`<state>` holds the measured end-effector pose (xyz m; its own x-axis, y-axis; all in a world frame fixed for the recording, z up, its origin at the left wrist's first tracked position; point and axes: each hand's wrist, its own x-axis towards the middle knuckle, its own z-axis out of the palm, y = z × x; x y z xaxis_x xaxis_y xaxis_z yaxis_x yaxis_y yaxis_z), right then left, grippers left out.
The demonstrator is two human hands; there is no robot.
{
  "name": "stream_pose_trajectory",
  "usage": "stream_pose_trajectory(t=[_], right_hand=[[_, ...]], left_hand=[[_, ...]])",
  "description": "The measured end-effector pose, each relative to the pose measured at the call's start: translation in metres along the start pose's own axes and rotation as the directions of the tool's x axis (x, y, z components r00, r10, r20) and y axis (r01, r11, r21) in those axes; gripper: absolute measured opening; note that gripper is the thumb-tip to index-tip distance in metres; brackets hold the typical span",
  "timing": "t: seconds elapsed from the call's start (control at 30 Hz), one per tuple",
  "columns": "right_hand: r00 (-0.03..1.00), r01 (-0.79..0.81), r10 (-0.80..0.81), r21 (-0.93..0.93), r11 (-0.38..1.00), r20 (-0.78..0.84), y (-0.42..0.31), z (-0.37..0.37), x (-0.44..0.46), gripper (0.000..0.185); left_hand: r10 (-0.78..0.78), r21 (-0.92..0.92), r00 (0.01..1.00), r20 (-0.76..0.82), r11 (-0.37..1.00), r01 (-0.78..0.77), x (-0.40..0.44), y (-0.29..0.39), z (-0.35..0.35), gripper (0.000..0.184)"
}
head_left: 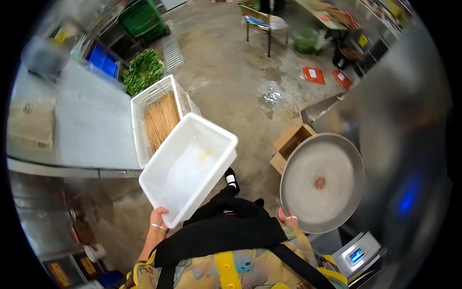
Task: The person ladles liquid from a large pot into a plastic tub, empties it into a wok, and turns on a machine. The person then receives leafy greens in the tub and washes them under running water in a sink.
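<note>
My left hand [159,218] is closed on the near corner of a white plastic tub [185,166], which is tilted and holds only a little liquid or residue. Beyond the tub, a white crate [139,130] contains many thin brown sticks [161,118]. On the right, my right hand [288,218] grips the near left rim of a large round metal pan [322,207]. A small brown patch [320,182] shows at the pan's middle. The pan partly covers the fingers of my right hand.
A metal counter [96,125] runs along the left, with leafy greens [143,71] beyond it. An open cardboard box [291,139] stands behind the pan. Farther off are a chair [262,21], red packets [314,75] and a green bin [143,20]. A lit device [357,255] is at lower right.
</note>
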<state>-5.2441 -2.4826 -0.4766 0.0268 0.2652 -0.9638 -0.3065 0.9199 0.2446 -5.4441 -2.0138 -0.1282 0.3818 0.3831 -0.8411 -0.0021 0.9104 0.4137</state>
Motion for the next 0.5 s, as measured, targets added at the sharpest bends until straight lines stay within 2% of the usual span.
stream_pose_trajectory(t=[0.07,0.13,0.3,0.5], right_hand=[[0.998,0.054,-0.057,-0.103,0.993,-0.027,-0.003,0.011,-0.026,0.036],[0.987,0.145,-0.156,-0.243,0.959,-0.030,0.001,0.036,-0.056,0.036],[0.950,0.290,-0.306,-0.512,0.809,0.054,0.035,0.112,-0.126,0.037],[0.913,0.382,-0.356,-0.717,0.583,0.198,0.079,0.207,-0.168,0.038]], left_hand=[[0.214,0.083,0.975,0.059,0.972,-0.219,0.029,0.012,0.001,0.064],[0.305,0.062,0.952,-0.012,0.951,-0.304,0.052,0.031,0.027,0.066],[0.407,-0.118,0.911,-0.063,0.904,-0.411,0.103,0.067,0.071,0.071],[0.444,-0.262,0.871,-0.211,0.833,-0.488,0.139,0.112,0.085,0.069]])
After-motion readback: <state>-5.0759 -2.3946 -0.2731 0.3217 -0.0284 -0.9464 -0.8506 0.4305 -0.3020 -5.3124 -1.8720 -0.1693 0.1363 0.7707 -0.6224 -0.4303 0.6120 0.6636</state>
